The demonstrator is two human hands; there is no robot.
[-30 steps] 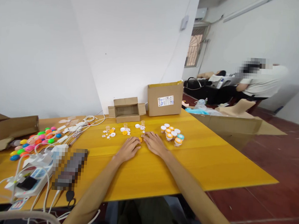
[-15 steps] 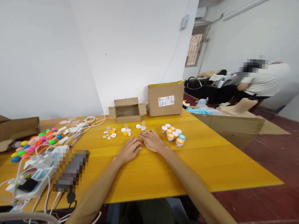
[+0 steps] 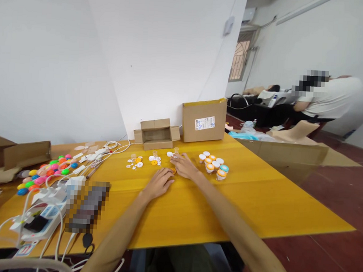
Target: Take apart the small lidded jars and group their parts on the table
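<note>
My left hand (image 3: 159,182) rests on the table, its fingertips curled against a small orange cap (image 3: 173,171); the thumb lies lower, apart from it. My right hand (image 3: 185,168) stretches over the cap's far side, fingers extended to small white gear-like pieces (image 3: 175,156), partly covered by the fingertips. By them are a white disc (image 3: 170,154) and a clear cup (image 3: 176,150). Farther left lie two similar groups, with a yellow ring (image 3: 154,162) and a white ring (image 3: 140,164). Right of my hands stands a cluster of small capped jars (image 3: 221,174) with white, orange and blue tops.
An open cardboard box (image 3: 157,144) and a taped carton (image 3: 204,123) stand at the wall. At left are colourful balls (image 3: 41,180), a power strip (image 3: 47,218) with cables and a blurred-out dark device (image 3: 89,206). A person (image 3: 329,97) sits far right, beyond a large carton (image 3: 286,157).
My right hand's fingers have shifted slightly forward and away from the left hand, showing more of the orange cap. The whole view has shifted a little.
</note>
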